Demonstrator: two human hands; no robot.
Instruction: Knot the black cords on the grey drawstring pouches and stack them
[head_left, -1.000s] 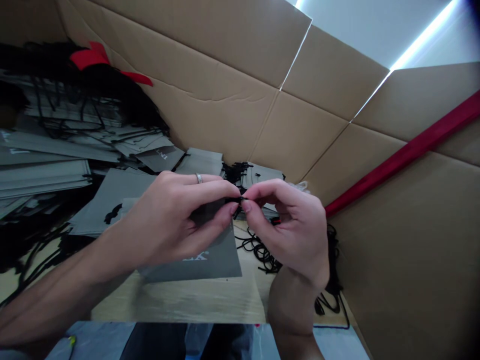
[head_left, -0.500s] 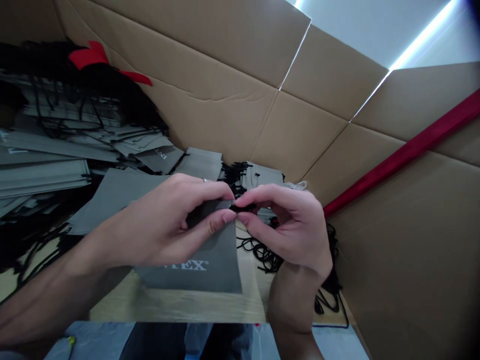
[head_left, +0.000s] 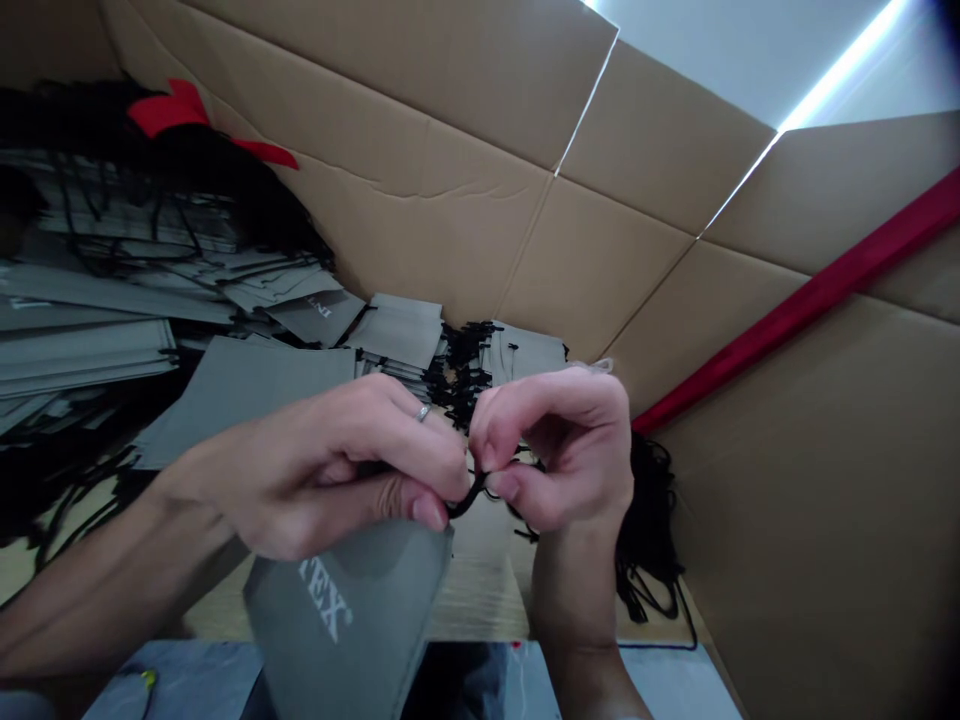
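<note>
My left hand, with a ring on one finger, is closed. Its thumb and forefinger pinch the top corner of a flat grey pouch and a black cord there. The pouch hangs tilted below, over the table's front edge, with white letters ending in "TEX". Thumb and fingers of my right hand are closed in a pinch on the same cord, just right of the left thumb. A short curved length of cord shows between the two hands. The upper part of the pouch is hidden behind my left hand.
Stacks of grey pouches with black cords fill the left. Smaller stacks stand at the back against the cardboard wall. A heap of black cords lies right, below a red strip. The wooden table ends nearby.
Both hands have moved lower and nearer to me. The pouch has tilted and dropped past the table edge. A bent piece of cord now shows between my fingertips.
</note>
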